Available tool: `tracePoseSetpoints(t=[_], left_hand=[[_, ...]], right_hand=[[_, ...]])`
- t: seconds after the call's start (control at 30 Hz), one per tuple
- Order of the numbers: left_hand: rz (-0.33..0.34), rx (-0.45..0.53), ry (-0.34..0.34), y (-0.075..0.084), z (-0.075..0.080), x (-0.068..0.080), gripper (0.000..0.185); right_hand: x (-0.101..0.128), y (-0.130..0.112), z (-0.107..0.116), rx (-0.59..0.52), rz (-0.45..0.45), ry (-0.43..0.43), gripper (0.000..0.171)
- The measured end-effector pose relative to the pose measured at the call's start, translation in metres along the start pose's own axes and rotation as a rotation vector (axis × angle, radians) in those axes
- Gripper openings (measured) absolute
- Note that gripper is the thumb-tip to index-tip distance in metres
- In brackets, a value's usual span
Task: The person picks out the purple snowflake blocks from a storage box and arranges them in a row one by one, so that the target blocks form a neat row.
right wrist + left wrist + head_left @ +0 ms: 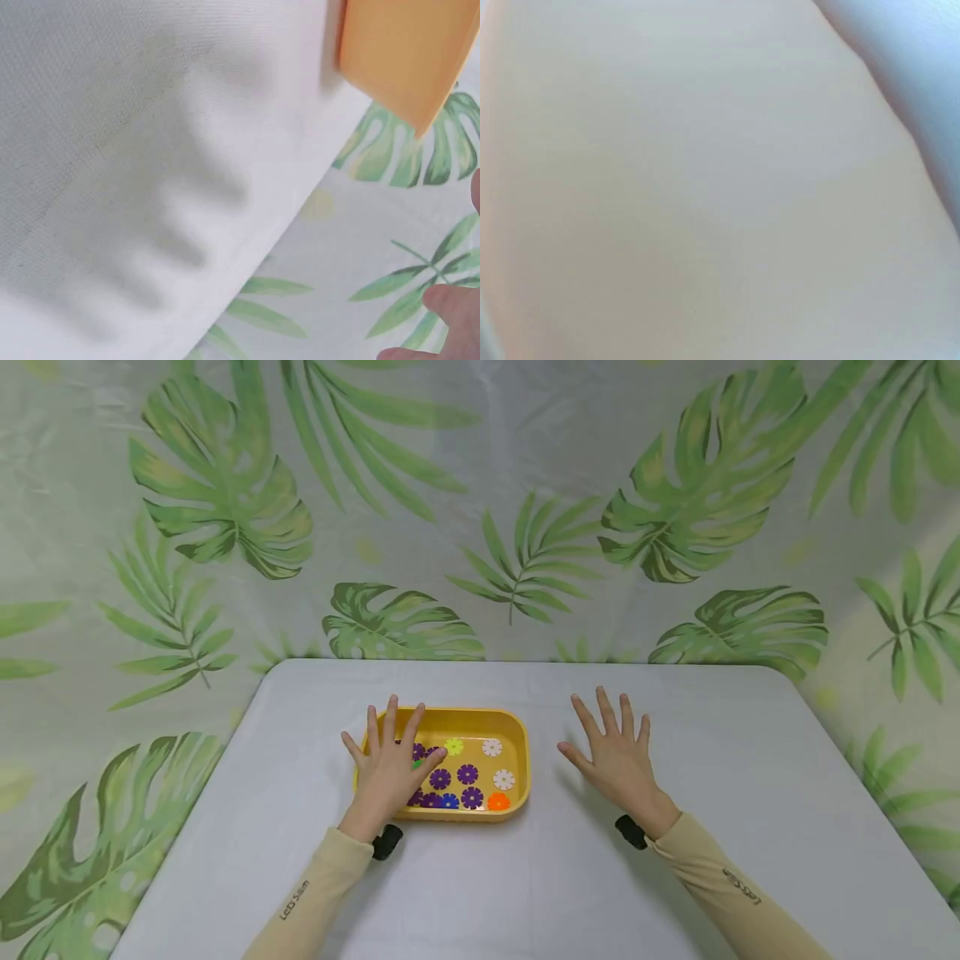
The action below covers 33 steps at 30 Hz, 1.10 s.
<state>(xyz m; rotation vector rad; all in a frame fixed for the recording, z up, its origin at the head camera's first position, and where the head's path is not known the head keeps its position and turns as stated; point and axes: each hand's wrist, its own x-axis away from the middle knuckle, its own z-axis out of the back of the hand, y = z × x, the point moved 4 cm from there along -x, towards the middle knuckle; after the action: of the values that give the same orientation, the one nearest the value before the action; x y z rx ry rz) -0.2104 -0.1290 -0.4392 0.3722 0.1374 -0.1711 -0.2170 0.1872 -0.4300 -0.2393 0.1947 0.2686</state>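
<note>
- Left hand (388, 775): fingers spread apart, over the left side of a yellow, rounded-rectangular plastic tray (480, 720).
- Right hand (619, 767): fingers spread apart, above the white table (525, 893), right of the tray.
- Flat, notched, flower-shaped discs (467, 774), mostly purple, lie inside the tray.

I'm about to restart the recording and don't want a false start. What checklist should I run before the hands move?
1. Right hand free: ok, fingers spread, gripping nothing.
2. Left hand free: ok, fingers spread, gripping nothing visible.
3. Yellow tray upright on the table: ok.
4. All flower-shaped pieces in full view: not ok, the left hand covers some.
5. Left hand off the tray: cannot tell, they overlap in the head view.
6. Left wrist view useful: not ok, a blurred surface fills most of it.
</note>
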Motion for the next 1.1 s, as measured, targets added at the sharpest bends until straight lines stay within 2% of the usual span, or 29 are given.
tracePoseSetpoints(t=[0.1, 0.17, 0.27, 0.33, 0.4, 0.5, 0.57, 0.63, 0.73, 0.83, 0.97, 1.1], left_hand=[[-0.001, 0.043, 0.007, -0.004, 0.005, 0.001, 0.077], [-0.005, 0.124, 0.024, -0.01, 0.01, 0.002, 0.074], [-0.013, 0.319, 0.061, -0.023, 0.02, 0.002, 0.065], [-0.001, 0.469, 0.076, -0.036, 0.024, 0.001, 0.059], [0.037, 0.632, 0.054, -0.05, 0.025, 0.0, 0.055], [0.124, 0.872, -0.029, -0.069, 0.018, 0.0, 0.051], [0.179, 1.016, -0.098, -0.078, 0.01, 0.001, 0.051], [0.211, 1.128, -0.15, -0.083, 0.003, 0.003, 0.05], [0.236, 1.234, -0.19, -0.088, -0.008, 0.005, 0.05], [0.24, 1.282, -0.187, -0.091, -0.016, 0.007, 0.049], [0.219, 1.277, -0.165, -0.091, -0.02, 0.008, 0.049], [0.214, 1.26, -0.149, -0.092, -0.019, 0.009, 0.048]], right_hand=[[-0.002, -0.003, 0.0, -0.033, 0.028, 0.003, 0.075], [-0.005, -0.008, 0.002, -0.104, 0.067, 0.016, 0.073], [-0.011, -0.021, 0.004, -0.309, 0.13, 0.008, 0.068], [-0.016, -0.032, 0.005, -0.495, 0.155, -0.026, 0.064], [-0.021, -0.043, 0.004, -0.695, 0.139, -0.104, 0.06], [-0.029, -0.061, -0.001, -0.955, 0.071, -0.256, 0.058], [-0.034, -0.074, -0.007, -1.089, 0.019, -0.372, 0.058], [-0.037, -0.087, -0.013, -1.177, -0.016, -0.482, 0.055], [-0.04, -0.103, -0.025, -1.233, -0.054, -0.611, 0.049], [-0.042, -0.113, -0.039, -1.219, -0.118, -0.691, 0.045], [-0.042, -0.119, -0.054, -1.161, -0.216, -0.741, 0.043], [-0.043, -0.123, -0.066, -1.107, -0.256, -0.745, 0.038]])
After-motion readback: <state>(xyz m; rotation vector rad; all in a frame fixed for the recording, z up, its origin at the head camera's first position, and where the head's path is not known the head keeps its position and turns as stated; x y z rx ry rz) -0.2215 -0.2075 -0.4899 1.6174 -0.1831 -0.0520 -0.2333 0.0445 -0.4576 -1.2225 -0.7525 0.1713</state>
